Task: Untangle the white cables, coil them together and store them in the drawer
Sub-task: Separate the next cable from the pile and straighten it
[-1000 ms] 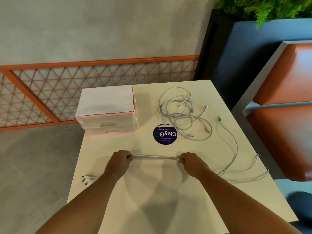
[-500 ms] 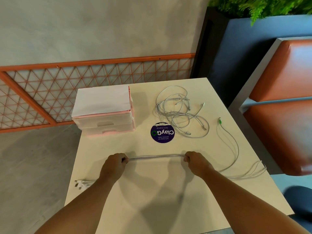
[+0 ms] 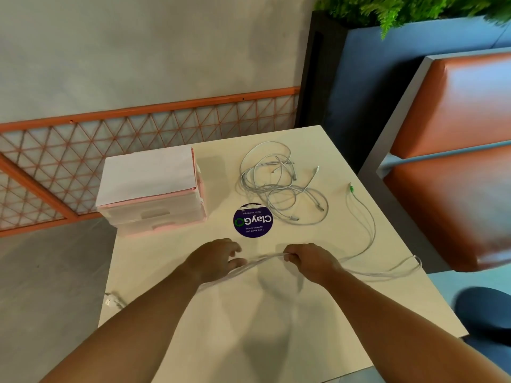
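A white cable (image 3: 258, 260) lies in several strands across the near middle of the cream table (image 3: 276, 341). My right hand (image 3: 309, 258) is shut on it, pinching the strands at their right end. My left hand (image 3: 217, 258) hovers over the strands with fingers spread and grips nothing. From my right hand the cable trails right in loops (image 3: 387, 269) to a green-tipped end (image 3: 350, 188). Its white plug (image 3: 112, 301) sits at the table's left edge. A tangle of white cables (image 3: 279, 189) lies further back. The pink drawer unit (image 3: 154, 214) at back left has both drawers shut.
A round purple sticker (image 3: 253, 220) is stuck to the table between the drawer unit and the tangle. An orange padded bench (image 3: 453, 161) stands right of the table. An orange lattice rail (image 3: 110, 134) runs along the wall behind.
My left hand has let go of the cable, opened, and moved right toward my right hand. The taut stretch between the hands has gone slack and now slants down to the left.
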The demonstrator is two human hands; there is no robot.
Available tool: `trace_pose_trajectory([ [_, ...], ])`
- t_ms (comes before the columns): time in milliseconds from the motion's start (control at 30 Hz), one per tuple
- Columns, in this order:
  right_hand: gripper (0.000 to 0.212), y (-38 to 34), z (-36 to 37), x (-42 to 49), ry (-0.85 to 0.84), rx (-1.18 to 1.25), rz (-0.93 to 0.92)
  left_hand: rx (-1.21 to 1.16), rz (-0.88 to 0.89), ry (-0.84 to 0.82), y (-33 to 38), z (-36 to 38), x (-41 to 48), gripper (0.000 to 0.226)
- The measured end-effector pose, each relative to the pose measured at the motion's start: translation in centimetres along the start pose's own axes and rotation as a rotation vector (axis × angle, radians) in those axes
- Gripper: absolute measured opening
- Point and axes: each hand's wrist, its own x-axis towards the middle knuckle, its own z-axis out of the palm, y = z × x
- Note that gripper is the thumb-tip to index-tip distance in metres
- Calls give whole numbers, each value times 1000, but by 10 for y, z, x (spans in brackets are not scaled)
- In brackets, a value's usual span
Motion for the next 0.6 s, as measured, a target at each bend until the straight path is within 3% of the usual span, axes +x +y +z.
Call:
trace_pose_trajectory([
  [167, 23, -2, -5, -2, 0, 95, -37, -270, 97, -13, 63, 18, 33, 46],
  [233, 25, -1, -9, -2, -4, 127, -49, -336, 94, -11, 74, 26, 40, 34],
  [467, 23, 12, -10, -4, -7, 160, -43, -332, 104, 140, 69, 45, 48, 22],
  [600, 29, 31, -19, -13, 9, 8, 12, -306, 42, 171, 61, 49, 50, 21],
])
